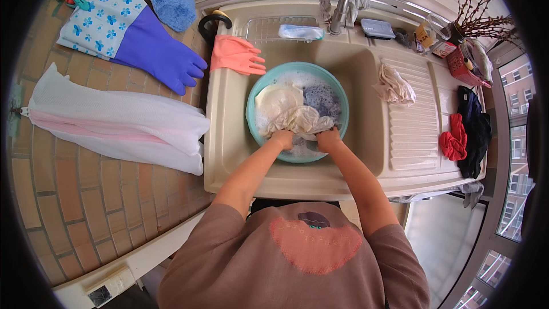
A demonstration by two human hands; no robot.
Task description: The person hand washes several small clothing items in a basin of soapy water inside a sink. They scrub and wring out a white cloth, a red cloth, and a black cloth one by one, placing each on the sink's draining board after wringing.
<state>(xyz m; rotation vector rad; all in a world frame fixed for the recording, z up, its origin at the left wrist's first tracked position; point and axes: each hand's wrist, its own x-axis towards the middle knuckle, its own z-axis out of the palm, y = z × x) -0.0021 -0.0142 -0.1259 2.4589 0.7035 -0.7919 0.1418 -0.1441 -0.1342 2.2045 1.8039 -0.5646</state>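
Observation:
A turquoise plastic basin (254, 90) of sudsy water stands in the beige sink (364, 146). Both my hands are at its near side, gripping a wet, bunched white cloth (302, 120) that lies partly in the suds. My left hand (283, 138) has the cloth's left part, and my right hand (329, 139) has its right end; some fingers are hidden by fabric and water. Behind the cloth a pale, water-filled piece of fabric (279, 99) bulges at the surface. Dark fabric (321, 98) shows through foam on the basin's right.
A faucet (342, 8) draped with a grey cloth rises behind the basin. Coral rubber gloves (236, 54) lie over the sink's left edge. On the ribbed drainboard (411, 137) are a crumpled pale cloth (394, 86), a red cloth (453, 138) and black garments (474, 131). A purple glove (158, 51) hangs left.

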